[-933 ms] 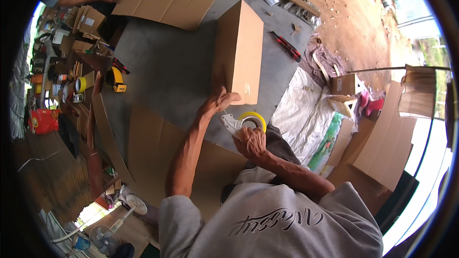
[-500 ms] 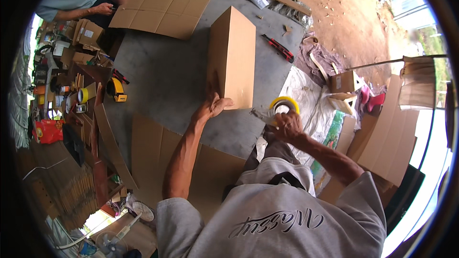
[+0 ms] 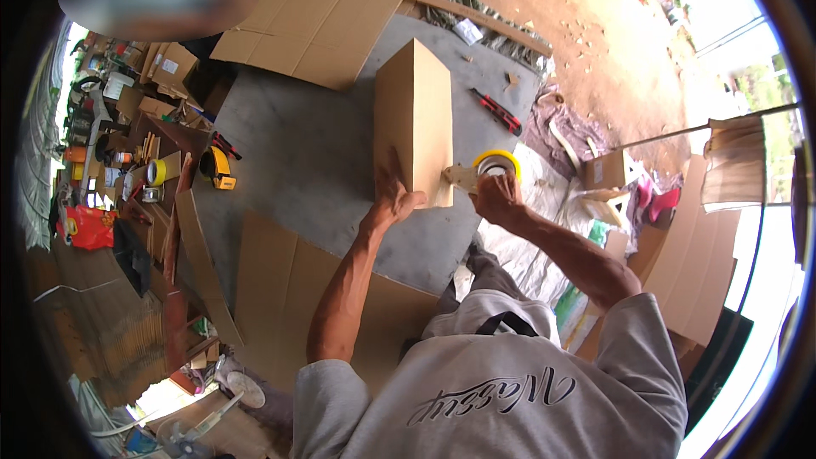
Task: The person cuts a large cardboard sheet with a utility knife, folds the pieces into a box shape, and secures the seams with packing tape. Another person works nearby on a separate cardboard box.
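A tall brown cardboard box (image 3: 432,119) stands on the grey tabletop (image 3: 297,136), one of its corners pointing up in the picture. My left hand (image 3: 395,201) grips its near end, fingers spread on the left face and thumb over the near edge. In my right hand (image 3: 499,197) is a tape dispenser (image 3: 461,177) with a yellow-rimmed roll of tape (image 3: 495,161). The dispenser's head meets the right side of the box near its lower end. Whether tape is stuck there is too small to tell.
A red-and-black utility knife (image 3: 497,112) lies right of the box. Another yellow tape dispenser (image 3: 218,168) sits at the table's left edge. Flat cardboard sheets (image 3: 314,17) overhang the far side, and another sheet (image 3: 331,280) lies nearer me. At far left, a shelf holds cluttered supplies.
My right hand has brought the tape dispenser leftward and up against the box's right side. My left hand keeps its grip on the box. The view has shifted slightly.
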A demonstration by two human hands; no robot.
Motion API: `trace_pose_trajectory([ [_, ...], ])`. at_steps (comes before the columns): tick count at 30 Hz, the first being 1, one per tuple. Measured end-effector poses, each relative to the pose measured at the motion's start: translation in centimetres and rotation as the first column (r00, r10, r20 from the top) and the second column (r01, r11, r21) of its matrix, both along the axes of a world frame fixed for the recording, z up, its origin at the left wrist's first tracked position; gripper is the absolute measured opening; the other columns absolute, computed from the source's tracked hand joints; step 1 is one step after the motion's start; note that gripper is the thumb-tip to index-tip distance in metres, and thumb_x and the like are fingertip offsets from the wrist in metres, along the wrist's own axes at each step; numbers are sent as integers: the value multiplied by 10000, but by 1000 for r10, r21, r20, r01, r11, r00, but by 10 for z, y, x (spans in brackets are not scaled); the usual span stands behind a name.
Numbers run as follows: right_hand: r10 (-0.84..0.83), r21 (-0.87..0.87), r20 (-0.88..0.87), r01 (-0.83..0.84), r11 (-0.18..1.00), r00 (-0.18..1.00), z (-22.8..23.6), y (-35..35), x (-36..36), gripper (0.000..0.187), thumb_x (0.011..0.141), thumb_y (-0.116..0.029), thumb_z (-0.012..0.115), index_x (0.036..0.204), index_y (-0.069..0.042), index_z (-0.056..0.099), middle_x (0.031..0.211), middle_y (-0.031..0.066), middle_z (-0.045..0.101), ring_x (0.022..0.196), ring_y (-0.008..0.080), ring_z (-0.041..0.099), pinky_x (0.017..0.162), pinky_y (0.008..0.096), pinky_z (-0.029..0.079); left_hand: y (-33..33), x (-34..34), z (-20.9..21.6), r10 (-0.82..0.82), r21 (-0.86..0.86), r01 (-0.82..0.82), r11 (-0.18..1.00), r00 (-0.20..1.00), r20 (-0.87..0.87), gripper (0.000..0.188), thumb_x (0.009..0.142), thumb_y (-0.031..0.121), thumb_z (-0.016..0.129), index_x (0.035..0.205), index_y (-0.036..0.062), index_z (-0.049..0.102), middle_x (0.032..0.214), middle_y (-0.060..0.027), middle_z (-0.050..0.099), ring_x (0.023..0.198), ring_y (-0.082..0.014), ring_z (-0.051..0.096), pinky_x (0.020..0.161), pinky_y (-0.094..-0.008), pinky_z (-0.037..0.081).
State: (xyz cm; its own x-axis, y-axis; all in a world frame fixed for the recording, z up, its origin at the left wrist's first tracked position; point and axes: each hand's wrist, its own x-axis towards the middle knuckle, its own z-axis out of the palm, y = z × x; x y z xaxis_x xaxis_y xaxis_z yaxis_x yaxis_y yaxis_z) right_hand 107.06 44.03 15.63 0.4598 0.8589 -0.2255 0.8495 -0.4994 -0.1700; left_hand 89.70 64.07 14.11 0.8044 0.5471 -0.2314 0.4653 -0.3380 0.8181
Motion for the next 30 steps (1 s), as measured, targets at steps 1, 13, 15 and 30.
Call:
trace_pose_trajectory([
  [1, -16, -39, 13, 16, 999, 1000, -2, 1, -2, 326, 890, -341, 699, 835, -21, 709, 778, 182, 723, 729, 341, 710, 816, 465, 451, -2, 2, -7, 0, 15, 0, 1000, 1000, -1, 1286, 649, 273, 785, 1622, -32, 3, 1562, -390, 205, 1438, -544, 274, 1211, -523, 297],
  [13, -400, 2, 125, 403, 915, 908, 33, 28, 93, 573, 883, -569, 636, 949, -17, 773, 959, 235, 744, 942, 361, 725, 816, 513, 534, 10, 20, -40, -89, 192, 112, 975, 988, -129, 1111, 771, 436, 777, 1609, 45, 161, 1598, -306, 200, 1469, -517, 205, 1185, -510, 299],
  [15, -477, 103, -165, 496, 862, 864, 36, 0, 88, 612, 875, -600, 627, 1019, -19, 758, 988, 234, 745, 946, 359, 724, 832, 507, 537, -3, 6, -24, 149, 40, -150, 988, 988, 27, 944, 798, 417, 803, 1520, 21, 343, 1466, -265, 420, 1353, -447, 427, 1073, -479, 435],
  [30, -279, -24, -913, 643, 765, 297, -41, -77, -8, 637, 922, -617, 640, 866, 16, 678, 747, 49, 618, 677, 154, 561, 603, 342, 449, 11, -28, -96, 995, -847, -532, -22, 72, -70, 367, 842, 26, 777, 1168, 58, 611, 1065, -82, 649, 935, -236, 628, 820, -406, 550],
])
